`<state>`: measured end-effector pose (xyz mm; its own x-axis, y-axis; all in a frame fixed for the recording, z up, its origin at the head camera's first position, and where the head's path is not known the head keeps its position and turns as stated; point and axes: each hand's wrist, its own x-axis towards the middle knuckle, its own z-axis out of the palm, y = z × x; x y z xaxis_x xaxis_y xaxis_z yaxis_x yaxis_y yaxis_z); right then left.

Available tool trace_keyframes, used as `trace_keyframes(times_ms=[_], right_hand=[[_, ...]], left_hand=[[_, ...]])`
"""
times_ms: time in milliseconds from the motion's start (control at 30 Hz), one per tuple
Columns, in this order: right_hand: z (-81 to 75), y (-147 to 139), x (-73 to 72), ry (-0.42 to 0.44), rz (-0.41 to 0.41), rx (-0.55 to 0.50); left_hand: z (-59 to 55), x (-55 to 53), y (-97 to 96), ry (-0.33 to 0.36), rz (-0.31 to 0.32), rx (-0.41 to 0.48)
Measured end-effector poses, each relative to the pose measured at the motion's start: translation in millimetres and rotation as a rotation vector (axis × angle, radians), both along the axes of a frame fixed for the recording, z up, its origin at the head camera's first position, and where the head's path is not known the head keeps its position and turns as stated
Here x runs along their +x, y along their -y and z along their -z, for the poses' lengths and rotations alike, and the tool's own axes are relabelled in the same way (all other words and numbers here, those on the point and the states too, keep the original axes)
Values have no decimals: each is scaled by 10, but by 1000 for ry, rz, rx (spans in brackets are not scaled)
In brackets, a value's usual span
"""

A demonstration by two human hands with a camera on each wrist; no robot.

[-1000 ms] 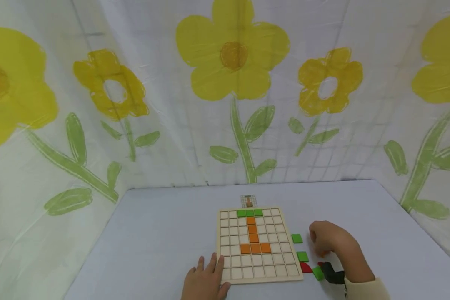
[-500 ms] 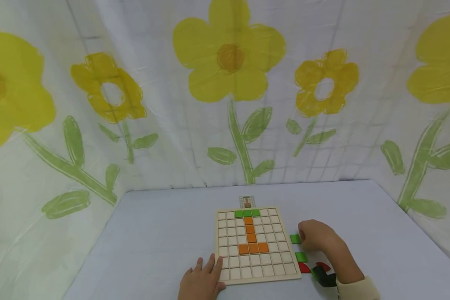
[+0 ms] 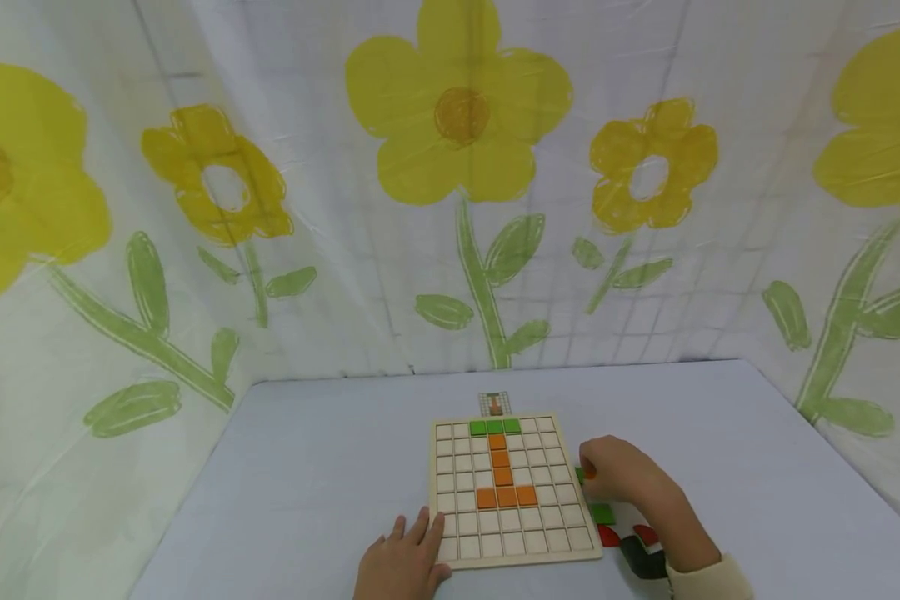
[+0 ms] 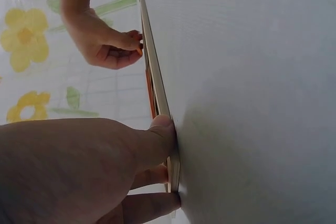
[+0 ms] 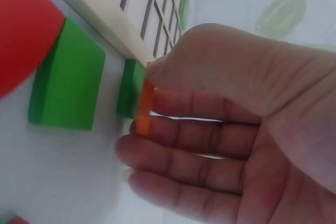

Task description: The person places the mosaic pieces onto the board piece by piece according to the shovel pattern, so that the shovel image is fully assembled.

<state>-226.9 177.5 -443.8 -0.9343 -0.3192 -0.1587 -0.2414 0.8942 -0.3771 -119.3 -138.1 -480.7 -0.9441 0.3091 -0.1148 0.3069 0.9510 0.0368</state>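
Observation:
My right hand (image 3: 621, 468) pinches an orange square tile (image 5: 144, 107) between thumb and fingers, just off the right edge of the wooden grid board (image 3: 510, 522). Beside that tile, a green tile (image 5: 129, 88) lies against the board's edge, partly hidden by my fingers in the head view. My left hand (image 3: 401, 554) rests at the board's lower left corner, its fingers extended over the rim and the thumb by the front edge. On the board, green tiles (image 3: 495, 427) form a short row at the top. Orange tiles (image 3: 502, 476) run down from it to a second short row.
Right of the board lie another green tile (image 3: 603, 513) and red curved pieces (image 3: 608, 536). A dark wrist strap (image 3: 642, 560) hangs over that area. Behind the board is a small pattern card (image 3: 494, 404). A flowered curtain (image 3: 330, 275) closes off the table's back.
My right hand has moved left and slightly up towards the board with the orange tile, now covering part of the upper green tile. The left hand stays at the board's corner.

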Motion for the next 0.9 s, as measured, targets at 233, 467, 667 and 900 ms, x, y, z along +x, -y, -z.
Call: trace_keyframes(times_ms=[233,467,667,900], right_hand=[[30,81,20,-83,-155,-118],[72,331,58,-179,-360,-98],[50,557,178,-183,-429,-69],[130,706,238,-180,-474,-45]], left_hand=[[0,14,8,-57,28,-7],[8,19,3,-46,21,-11],[14,19,10,-61,33,0],[30,7,10,-51,25,-2]])
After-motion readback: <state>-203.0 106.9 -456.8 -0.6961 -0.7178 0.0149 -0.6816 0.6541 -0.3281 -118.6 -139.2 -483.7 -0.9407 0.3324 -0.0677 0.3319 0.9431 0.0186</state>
